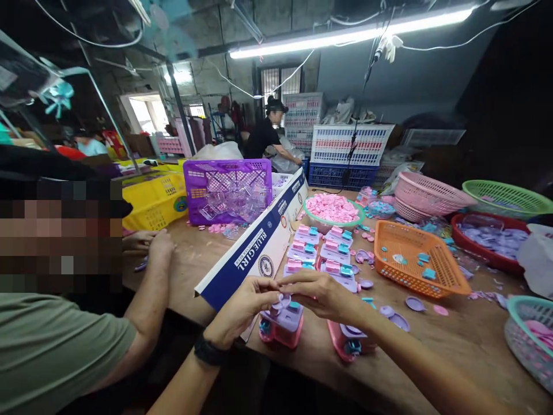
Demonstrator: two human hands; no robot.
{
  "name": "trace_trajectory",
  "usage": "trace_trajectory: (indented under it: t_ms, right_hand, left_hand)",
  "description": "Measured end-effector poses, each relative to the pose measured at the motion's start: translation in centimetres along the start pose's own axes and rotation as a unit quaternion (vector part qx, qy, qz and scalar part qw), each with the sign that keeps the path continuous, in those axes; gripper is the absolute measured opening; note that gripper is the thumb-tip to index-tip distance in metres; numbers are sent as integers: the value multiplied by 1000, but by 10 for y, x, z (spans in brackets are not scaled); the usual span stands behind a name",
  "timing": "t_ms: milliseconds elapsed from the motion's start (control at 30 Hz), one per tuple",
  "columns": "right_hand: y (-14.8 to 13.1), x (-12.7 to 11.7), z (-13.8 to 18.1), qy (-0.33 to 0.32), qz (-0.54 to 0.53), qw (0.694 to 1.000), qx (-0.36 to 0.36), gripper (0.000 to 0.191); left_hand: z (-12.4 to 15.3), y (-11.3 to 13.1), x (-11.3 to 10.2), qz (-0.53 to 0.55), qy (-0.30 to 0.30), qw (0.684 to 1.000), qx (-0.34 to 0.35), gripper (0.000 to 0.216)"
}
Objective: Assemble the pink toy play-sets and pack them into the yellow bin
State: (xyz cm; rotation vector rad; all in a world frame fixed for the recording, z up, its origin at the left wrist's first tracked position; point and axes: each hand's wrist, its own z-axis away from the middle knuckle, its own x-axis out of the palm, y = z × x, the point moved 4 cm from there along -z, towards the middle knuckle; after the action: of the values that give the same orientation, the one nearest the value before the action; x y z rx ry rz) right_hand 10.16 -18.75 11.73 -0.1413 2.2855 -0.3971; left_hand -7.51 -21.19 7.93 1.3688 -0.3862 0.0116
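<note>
Both my hands meet over a small pink and purple plastic toy (283,323) standing on the wooden table (466,340). My left hand (244,308) pinches a small lilac round piece (283,301) right above the toy. My right hand (322,294) has its fingers closed on the same piece from the other side. A second toy (352,340) of the same kind lies tilted just under my right wrist. Rows of several finished toys (322,253) stand behind my hands.
A blue and white cardboard strip (259,248) divides the table on my left. A co-worker in a green shirt (52,351) sits beyond it. An orange tray (415,259), a bowl of pink parts (332,210), baskets (432,196) and a purple crate (228,190) stand around. Another person works at the back.
</note>
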Motion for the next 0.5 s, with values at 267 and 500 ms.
trace_trajectory:
  t_ms: [267,500]
  right_hand:
    - [6,-28,6,120,-107,980,119,16]
    - [55,2,13,-85,101,964,230,17]
  left_hand:
    - [-19,-2,15,61,-18,998,0,39]
    - [-22,15,-12,-390,125,866,286,20]
